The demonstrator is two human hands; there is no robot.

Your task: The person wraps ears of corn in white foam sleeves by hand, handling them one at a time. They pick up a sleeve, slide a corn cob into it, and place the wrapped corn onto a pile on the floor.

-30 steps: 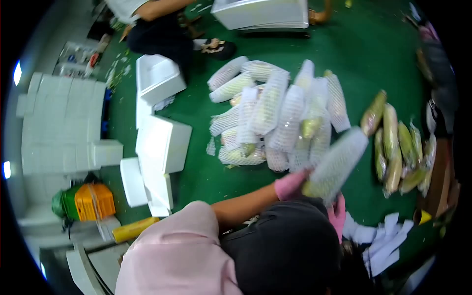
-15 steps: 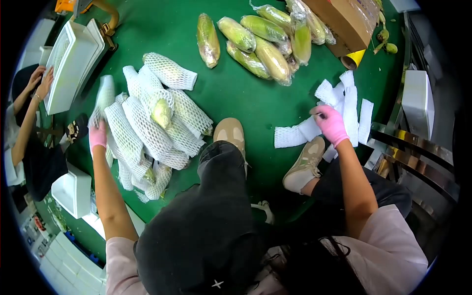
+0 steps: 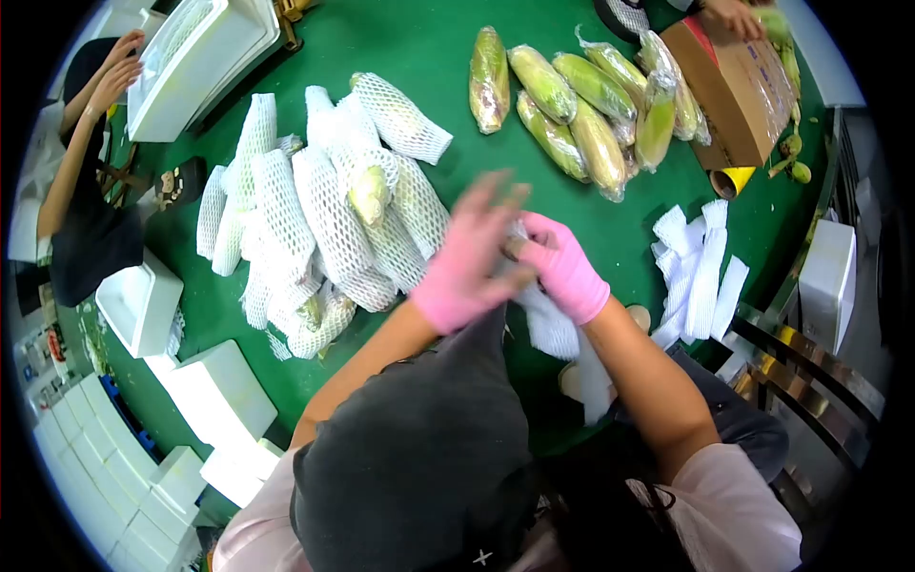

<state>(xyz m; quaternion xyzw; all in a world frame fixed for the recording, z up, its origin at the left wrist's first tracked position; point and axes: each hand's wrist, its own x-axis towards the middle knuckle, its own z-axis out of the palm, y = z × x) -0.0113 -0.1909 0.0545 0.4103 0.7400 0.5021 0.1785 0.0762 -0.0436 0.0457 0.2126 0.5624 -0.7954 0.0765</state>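
Note:
Both my hands wear pink gloves and meet above my knee. My right hand [image 3: 564, 269] grips a white foam net sleeve [image 3: 562, 336] that hangs down from it. My left hand [image 3: 469, 259] is blurred, fingers spread, touching the top of the same sleeve. A heap of corn cobs in white net sleeves [image 3: 329, 210] lies left of my hands on the green mat [image 3: 448, 114]. Bare wrapped corn cobs [image 3: 572, 105] lie beyond. A pile of empty net sleeves [image 3: 701, 272] lies to the right.
A cardboard box [image 3: 734, 81] stands at the far right, another person's hand [image 3: 734, 14] on it. A second person [image 3: 81, 181] sits at the left by a white foam tray [image 3: 195, 57]. White foam boxes [image 3: 143, 305] line the lower left. A metal frame [image 3: 810, 353] borders the right.
My left hand has left the netted corn heap and swung right to meet my right hand. My right hand has lifted one net sleeve from the pile toward the middle. My head turned.

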